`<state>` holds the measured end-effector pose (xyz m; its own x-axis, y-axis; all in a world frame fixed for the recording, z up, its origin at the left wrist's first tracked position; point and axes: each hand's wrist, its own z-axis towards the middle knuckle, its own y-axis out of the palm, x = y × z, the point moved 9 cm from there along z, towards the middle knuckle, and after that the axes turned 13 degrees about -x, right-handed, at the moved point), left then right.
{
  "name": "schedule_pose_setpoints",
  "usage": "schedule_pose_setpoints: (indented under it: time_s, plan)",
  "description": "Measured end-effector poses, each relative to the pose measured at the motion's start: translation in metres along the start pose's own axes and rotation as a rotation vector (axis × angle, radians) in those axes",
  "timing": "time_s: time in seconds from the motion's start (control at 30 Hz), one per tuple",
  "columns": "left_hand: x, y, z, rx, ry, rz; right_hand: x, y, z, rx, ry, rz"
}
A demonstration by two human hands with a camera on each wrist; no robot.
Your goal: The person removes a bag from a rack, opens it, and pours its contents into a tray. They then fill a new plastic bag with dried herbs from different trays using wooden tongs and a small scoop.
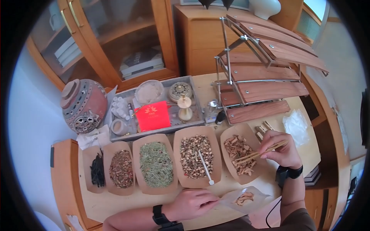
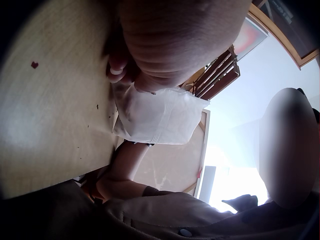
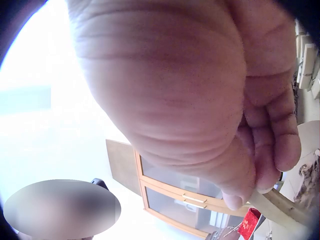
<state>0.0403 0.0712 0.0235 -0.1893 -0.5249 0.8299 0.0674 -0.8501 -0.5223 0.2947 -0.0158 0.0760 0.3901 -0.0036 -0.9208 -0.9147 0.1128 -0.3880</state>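
Observation:
My right hand (image 1: 281, 150) pinches a pair of wooden tongs (image 1: 265, 151) between thumb and fingers. The tongs' tips reach in among brown dried slices (image 1: 236, 148) in the rightmost paper tray (image 1: 250, 133). In the right wrist view the pale tongs (image 3: 274, 209) jut out past the fingertips. Low in front, my left hand (image 1: 192, 203) holds the edge of a small translucent bag (image 1: 259, 195). A few pale dried slices (image 1: 245, 198) show inside it. The left wrist view has the white bag (image 2: 162, 117) hanging from the fingers beside the table edge.
Leftward stand more paper trays, with mixed pieces (image 1: 192, 148) and a white scoop (image 1: 206, 167), green herb (image 1: 156, 165), brown bits (image 1: 121, 169) and dark pods (image 1: 97, 171). Behind are a grey tray (image 1: 154, 134) with a red pouch (image 1: 153, 115), an urn (image 1: 83, 104) and a slatted rack (image 1: 266, 90).

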Motion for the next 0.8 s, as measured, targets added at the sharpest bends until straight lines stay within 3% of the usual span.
schedule_pose_setpoints:
  time_s: [0.43,0.63,0.73,0.8]
  plan:
    - [-0.008,0.002,-0.004,-0.023,-0.081,-0.052,-0.006,-0.006,0.000,-0.006,-0.072,-0.006]
    - [-0.011,0.004,-0.004,-0.043,-0.110,-0.071,0.003,-0.018,-0.007,0.012,-0.047,0.182]
    - [-0.009,0.002,-0.003,-0.043,-0.101,-0.061,-0.005,-0.019,-0.008,-0.107,-0.122,0.181]
    - [-0.007,0.001,-0.002,-0.047,-0.093,-0.047,-0.008,-0.009,-0.009,-0.277,-0.118,0.216]
